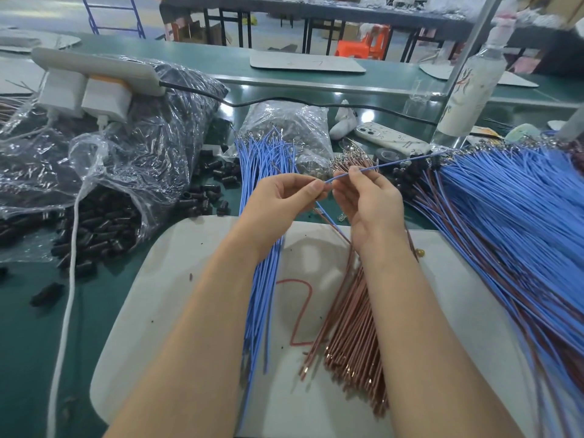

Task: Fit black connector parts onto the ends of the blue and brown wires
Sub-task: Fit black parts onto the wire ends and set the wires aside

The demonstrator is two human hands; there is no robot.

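We look down on a green worktop (31,311) in a factory hall, where a person's left hand (284,200) and right hand (369,203) meet above a pale grey mat (177,295). The fingers (311,188) of the left hand pinch the near end of a single blue wire (388,165), and the right hand pinches the same wire just beside them; we cannot tell whether a connector sits on that end. A bundle of blue wires (262,279) and a bundle of brown wires (354,327) lie side by side on the mat beneath the forearms. To the left, black connector parts (94,229) spill from a clear plastic bag (126,147), on which a white power strip (94,69) rests. A large heap of mixed wires (505,216) fans out on the right. Behind it we see a phone (388,137) and a white bottle (471,90); farther back stand dark tables (316,14) and an orange stool (363,42)
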